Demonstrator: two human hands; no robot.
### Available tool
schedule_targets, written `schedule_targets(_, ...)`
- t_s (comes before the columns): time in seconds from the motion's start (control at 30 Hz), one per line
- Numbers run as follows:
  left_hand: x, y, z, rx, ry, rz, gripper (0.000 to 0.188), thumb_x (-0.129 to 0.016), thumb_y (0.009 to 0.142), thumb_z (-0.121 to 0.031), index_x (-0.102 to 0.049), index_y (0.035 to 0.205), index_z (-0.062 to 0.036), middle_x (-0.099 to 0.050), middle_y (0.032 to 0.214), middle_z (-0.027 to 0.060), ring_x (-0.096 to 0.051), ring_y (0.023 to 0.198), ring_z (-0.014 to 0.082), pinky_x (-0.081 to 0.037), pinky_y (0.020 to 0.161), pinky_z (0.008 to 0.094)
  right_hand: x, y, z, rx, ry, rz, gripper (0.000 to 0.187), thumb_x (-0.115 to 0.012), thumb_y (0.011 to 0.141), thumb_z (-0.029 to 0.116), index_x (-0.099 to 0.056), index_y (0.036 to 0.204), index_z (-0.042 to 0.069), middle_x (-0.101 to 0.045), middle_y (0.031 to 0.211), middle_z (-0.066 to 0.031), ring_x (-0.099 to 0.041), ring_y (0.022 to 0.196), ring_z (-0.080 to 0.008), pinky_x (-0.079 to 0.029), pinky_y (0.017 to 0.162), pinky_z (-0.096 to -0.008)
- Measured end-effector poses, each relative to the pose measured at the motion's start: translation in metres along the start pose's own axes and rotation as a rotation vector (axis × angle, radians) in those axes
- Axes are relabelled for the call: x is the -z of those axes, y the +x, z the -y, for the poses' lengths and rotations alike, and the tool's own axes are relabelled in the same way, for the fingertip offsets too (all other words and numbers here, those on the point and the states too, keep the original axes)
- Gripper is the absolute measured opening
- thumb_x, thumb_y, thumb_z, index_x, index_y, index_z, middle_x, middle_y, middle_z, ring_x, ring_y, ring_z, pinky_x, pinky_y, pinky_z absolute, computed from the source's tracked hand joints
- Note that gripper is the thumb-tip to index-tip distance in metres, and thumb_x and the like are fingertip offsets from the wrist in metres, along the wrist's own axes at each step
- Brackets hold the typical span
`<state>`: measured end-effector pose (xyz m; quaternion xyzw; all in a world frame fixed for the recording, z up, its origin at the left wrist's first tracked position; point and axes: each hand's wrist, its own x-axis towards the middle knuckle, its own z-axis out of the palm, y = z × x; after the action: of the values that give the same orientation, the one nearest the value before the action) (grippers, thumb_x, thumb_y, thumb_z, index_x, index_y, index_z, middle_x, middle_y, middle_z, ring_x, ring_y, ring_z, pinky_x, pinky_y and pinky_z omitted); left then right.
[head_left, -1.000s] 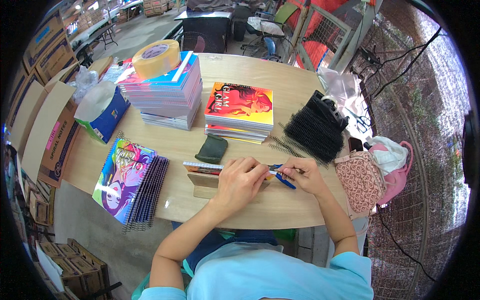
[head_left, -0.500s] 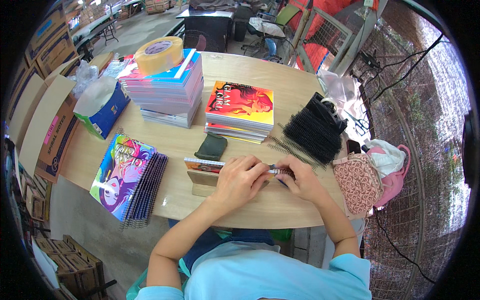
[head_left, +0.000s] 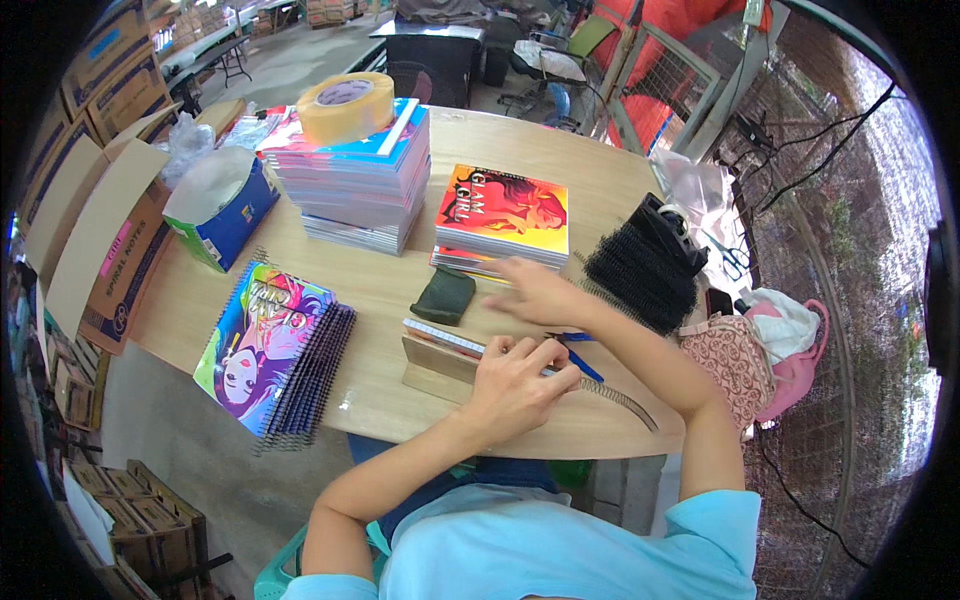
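A notebook [head_left: 440,337] stands on its edge against a small brown wooden stand [head_left: 432,362] near the table's front. My left hand [head_left: 522,385] is closed over the right end of this notebook, fingers bent. From under that hand a dark spiral binding coil [head_left: 622,398] runs out to the right, curving over the table. Blue-handled pliers [head_left: 583,362] lie just behind the coil, partly hidden by my right arm. My right hand [head_left: 535,292] reaches across in front of the notebook stack, fingers stretched and a little blurred, holding nothing visible. Beside its fingertips lies a dark green pad [head_left: 443,297].
A red-and-yellow notebook stack [head_left: 505,212] stands behind. Left of it, a taller stack [head_left: 350,180] carries a tape roll [head_left: 345,105]. Coil-bound notebooks [head_left: 268,350] lie front left, by a blue box [head_left: 225,215]. Black coils [head_left: 645,265], scissors [head_left: 735,262] and a patterned pouch [head_left: 728,372] are right.
My right hand has left the notebook's right end and swung left and away from me, toward the green pad. The coil and the pliers now show. My left hand stays on the notebook.
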<state>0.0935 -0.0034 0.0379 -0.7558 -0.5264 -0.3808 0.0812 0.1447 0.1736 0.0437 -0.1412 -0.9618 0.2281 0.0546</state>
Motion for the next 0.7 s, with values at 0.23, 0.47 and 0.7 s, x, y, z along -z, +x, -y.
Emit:
schedule_targets(0.23,-0.004,0.001,-0.006,0.036,0.017,-0.032,0.027,-0.072,0.076,-0.033,-0.066,0.099,-0.0211,-0.059,0.109,-0.0008,-0.059,0.087,0.0177,-0.040,0.079,0.0397,-0.054,0.042,0.009,0.051,-0.300,0.159,0.061,-0.073,0.079,0.044,-0.056,0.133,0.025,-0.045,0.120,-0.0319,-0.043,0.117,-0.0489,-0.039,0.101,-0.0506)
schedule_targets(0.47,0.012,0.009,-0.002,0.034,0.072,-0.084,0.024,-0.068,0.080,-0.034,-0.066,0.098,-0.0173,-0.058,0.102,-0.0004,-0.057,0.093,0.0184,-0.038,0.089,0.0421,0.046,-0.065,-0.015,-0.167,0.345,-0.088,0.061,-0.067,0.083,0.048,-0.060,0.126,0.004,-0.054,0.118,-0.0206,-0.053,0.112,-0.0311,-0.043,0.096,-0.0387)
schedule_targets(0.7,0.028,-0.003,0.018,0.168,-0.007,-0.056,0.019,-0.075,0.075,-0.024,-0.066,0.091,-0.0172,-0.060,0.086,-0.0015,-0.060,0.082,0.0193,-0.039,0.084,0.0397,0.048,-0.114,-0.012,0.059,0.362,0.178,0.051,-0.065,0.083,0.041,-0.067,0.122,0.009,-0.057,0.126,-0.0184,-0.055,0.112,-0.0304,-0.041,0.099,-0.0388)
